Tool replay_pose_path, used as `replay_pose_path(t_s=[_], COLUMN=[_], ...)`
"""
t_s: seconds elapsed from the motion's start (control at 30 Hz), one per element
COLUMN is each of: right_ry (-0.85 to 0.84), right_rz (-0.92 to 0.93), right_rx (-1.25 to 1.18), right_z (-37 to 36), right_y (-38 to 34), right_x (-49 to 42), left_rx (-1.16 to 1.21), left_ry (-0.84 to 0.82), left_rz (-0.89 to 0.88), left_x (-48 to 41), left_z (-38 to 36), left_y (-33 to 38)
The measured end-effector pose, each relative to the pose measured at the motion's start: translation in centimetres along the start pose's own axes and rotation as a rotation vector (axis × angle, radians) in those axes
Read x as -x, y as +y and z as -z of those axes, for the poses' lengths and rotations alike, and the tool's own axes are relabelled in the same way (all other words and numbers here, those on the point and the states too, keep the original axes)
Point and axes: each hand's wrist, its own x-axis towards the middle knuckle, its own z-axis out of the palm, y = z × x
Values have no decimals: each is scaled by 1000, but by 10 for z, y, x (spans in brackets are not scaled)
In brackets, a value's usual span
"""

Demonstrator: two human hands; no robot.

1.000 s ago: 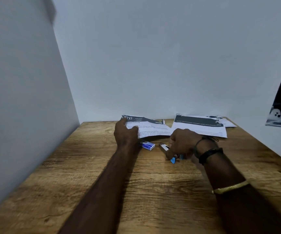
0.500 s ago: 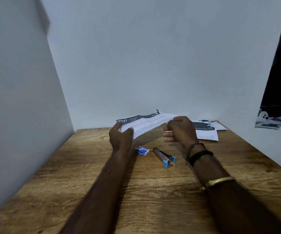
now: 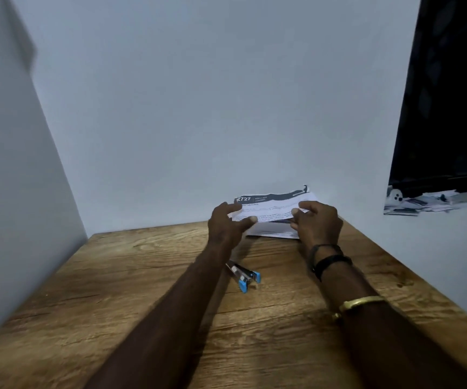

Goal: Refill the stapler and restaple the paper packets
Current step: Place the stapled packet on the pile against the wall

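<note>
My left hand (image 3: 225, 224) pinches the left end of a printed paper packet (image 3: 274, 204) between thumb and fingers. Its right end is pinched by my right hand (image 3: 317, 223). The packet is lifted off the table, with its dark header band at the far edge. Right below it a second white packet (image 3: 271, 231) lies flat on the wooden table (image 3: 142, 276) near the back wall. The stapler (image 3: 243, 274), silver with blue ends, lies swung open on the table between my forearms, and neither hand touches it.
Walls close the table in at the left and the back. Off the table's right side stands a dark panel (image 3: 448, 94) with a heap of loose papers (image 3: 423, 202) below it.
My right hand let go of the stapler and took the packet's right end. Both hands lifted the packet and carried it right, over the second packet. My left arm now hides the small staple box.
</note>
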Motion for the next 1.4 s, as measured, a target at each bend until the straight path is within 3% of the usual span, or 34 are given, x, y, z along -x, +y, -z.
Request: replay_pose_path(t_s=[0.17,0.3,0.6,0.83,1.4], right_ry=[-58,-175,-204,-158,-132], right_rz=[-14,-90,74,111,121], right_rx=[273,471,928,996,1001], right_z=[17,21,26,32,29], right_y=[19,25,26,33,41], right_x=[-14,-18,-26,-39,-53], left_rx=[-332,-471,-720,-770,-780], left_ry=[-129,-171,-229,-265,-321], left_rz=[-92,-49,-125,-207,-183], left_x=[-10,-16,-20,-28,-39], left_z=[-31,-43,-56,-70,-77], left_y=[-3,-16,-29,-31,-31])
